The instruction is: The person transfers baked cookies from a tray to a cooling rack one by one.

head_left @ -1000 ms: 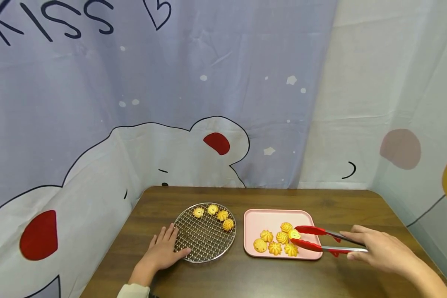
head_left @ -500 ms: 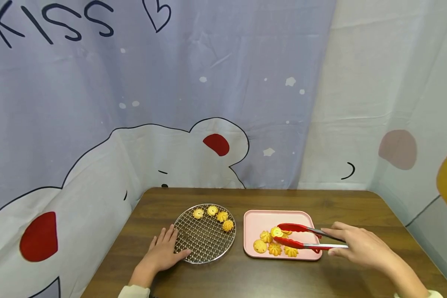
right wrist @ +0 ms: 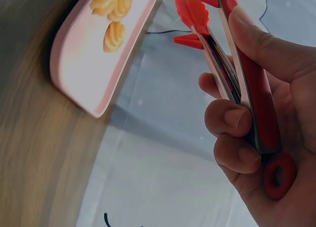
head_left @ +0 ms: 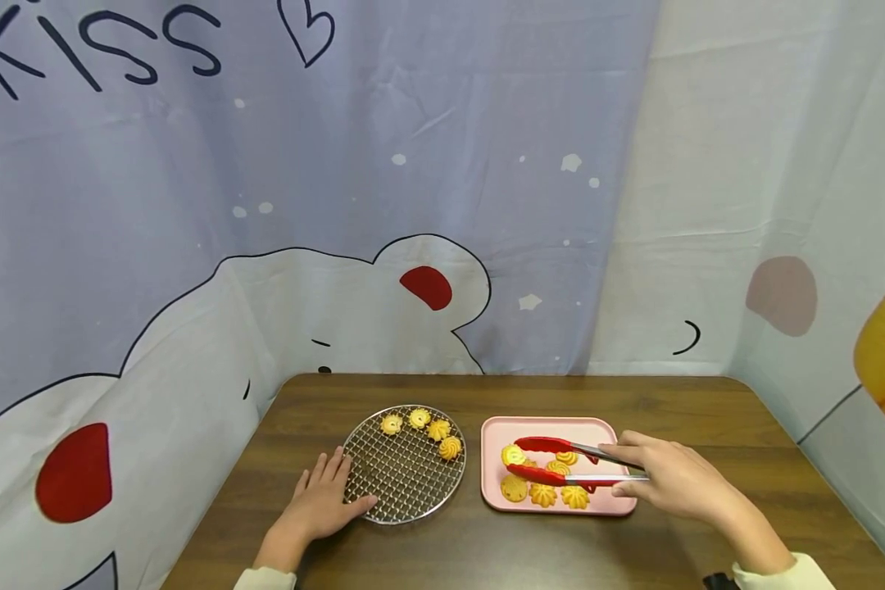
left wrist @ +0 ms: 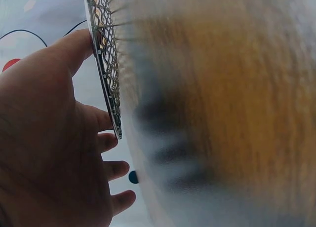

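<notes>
My right hand [head_left: 674, 478] grips a pair of red-tipped tongs [head_left: 542, 475]; in the right wrist view its fingers curl round the tongs' handles [right wrist: 256, 98]. Between the red tips sits a piped butter cookie [head_left: 513, 456], above the left part of the pink tray [head_left: 612, 501]. Several other cookies [head_left: 542, 495] lie on that tray, some partly hidden behind the tongs. My left hand [head_left: 319, 497] rests with fingers spread at the left rim of a round wire rack [head_left: 406, 479]. Its thumb and fingers touch the rim [left wrist: 104, 79].
Several cookies [head_left: 450, 447] lie along the back right of the rack. Rack and tray stand side by side on a brown wooden table [head_left: 442, 553], with a gap between them. A printed curtain [head_left: 442, 188] hangs behind the table.
My right hand has moved left over the tray, carrying the tongs and the cookie in their tips from the tray's right part to its left. My left hand has stayed at the rack.
</notes>
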`<state>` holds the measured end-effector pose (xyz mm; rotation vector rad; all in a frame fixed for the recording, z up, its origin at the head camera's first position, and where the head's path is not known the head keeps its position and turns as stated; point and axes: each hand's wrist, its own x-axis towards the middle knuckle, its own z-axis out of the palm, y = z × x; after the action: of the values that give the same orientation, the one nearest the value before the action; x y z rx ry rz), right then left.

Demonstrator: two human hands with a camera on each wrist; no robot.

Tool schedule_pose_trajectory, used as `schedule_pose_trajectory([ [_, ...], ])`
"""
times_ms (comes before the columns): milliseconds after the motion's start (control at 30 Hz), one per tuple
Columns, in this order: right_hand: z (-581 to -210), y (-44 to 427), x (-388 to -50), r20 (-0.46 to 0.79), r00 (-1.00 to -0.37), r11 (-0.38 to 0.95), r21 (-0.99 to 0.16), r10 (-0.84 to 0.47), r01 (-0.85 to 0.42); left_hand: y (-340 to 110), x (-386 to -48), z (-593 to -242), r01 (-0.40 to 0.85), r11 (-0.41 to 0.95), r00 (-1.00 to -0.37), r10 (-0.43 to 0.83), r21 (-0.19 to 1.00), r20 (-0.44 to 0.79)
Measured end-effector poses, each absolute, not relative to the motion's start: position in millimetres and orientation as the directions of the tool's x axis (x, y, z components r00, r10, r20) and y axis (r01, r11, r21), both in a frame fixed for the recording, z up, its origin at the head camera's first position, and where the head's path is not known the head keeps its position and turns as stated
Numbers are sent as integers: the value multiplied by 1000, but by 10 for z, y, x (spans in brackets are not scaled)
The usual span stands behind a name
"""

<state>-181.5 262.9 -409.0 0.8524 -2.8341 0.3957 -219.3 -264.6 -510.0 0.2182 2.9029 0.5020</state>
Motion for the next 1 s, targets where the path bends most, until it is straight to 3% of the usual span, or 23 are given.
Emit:
schedule_pose_trajectory([
  [500,-4125,2292,-1965,231,-801,768,-233,-553,-597,-2643,-2164,-5076,106,931,-972,171,349,-162],
  [1000,-4148,2014,-2109,259,-755,738,-181,-602,-650,-2649,-2189,-5086,111,930,-971,177,350,-161],
])
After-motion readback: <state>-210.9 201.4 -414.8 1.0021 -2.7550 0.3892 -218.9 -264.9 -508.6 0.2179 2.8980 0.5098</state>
